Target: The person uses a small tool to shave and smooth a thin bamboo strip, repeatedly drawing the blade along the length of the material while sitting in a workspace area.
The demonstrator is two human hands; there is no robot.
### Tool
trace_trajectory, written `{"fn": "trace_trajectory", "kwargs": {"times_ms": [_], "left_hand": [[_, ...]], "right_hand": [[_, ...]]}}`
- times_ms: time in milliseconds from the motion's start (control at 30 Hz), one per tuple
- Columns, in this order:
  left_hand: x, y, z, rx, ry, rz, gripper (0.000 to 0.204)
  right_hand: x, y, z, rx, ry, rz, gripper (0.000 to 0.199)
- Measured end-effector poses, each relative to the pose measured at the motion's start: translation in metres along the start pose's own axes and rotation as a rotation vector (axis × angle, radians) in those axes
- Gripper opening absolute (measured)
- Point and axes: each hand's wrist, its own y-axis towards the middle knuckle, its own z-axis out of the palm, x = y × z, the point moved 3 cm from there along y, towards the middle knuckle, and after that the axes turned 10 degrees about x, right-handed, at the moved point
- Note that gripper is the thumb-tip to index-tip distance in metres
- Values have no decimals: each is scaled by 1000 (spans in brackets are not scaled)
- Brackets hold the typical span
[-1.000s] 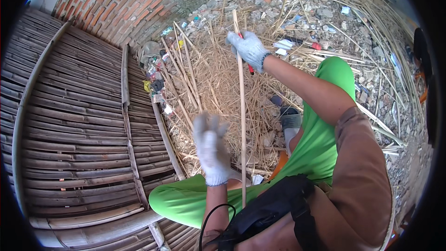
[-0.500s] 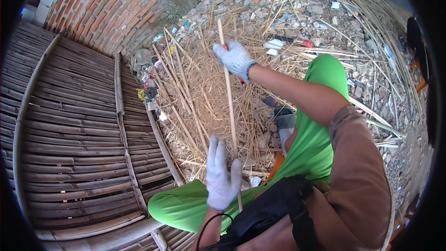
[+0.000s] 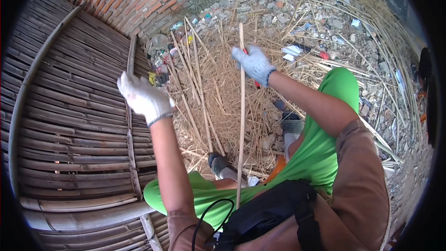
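My right hand (image 3: 254, 64), in a grey-white work glove, is closed around the upper part of a long pale bamboo stick (image 3: 241, 111). The stick stands almost straight up the view, its lower end reaching my lap. Red parts of a tool (image 3: 257, 84) show on both sides of the same hand; its kind is mostly hidden by the glove. My left hand (image 3: 145, 97), gloved too, is raised out to the left over the bamboo slats, fingers apart and somewhat blurred. Nothing shows in it. Several bamboo sticks (image 3: 200, 93) lie on the shavings left of the held stick.
A bamboo-slat platform (image 3: 69, 144) fills the left side. Fibrous shavings (image 3: 223, 84) cover the ground before my feet. A brick wall (image 3: 134, 0) rises behind. Rubble, litter and long bamboo strips (image 3: 385, 51) lie at the right. A black bag (image 3: 269, 209) rests across my lap.
My left hand has come off the stick's lower part and swung up and left. My right hand keeps its grip. The whole view has shifted somewhat, and my left shoe now shows.
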Motion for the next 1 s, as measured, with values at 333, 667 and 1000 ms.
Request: {"fn": "trace_trajectory", "kwargs": {"times_ms": [333, 667, 1000], "left_hand": [[54, -276, -18, 896, 372, -814, 51], [51, -288, -28, 1033, 481, -566, 37], [58, -314, -56, 894, -268, -1100, 39]], "right_hand": [[-24, 21, -35, -186, -121, -12, 47], [-7, 31, -62, -253, 3, 5, 41], [-9, 24, -35, 23, -2, 47, 37]]}}
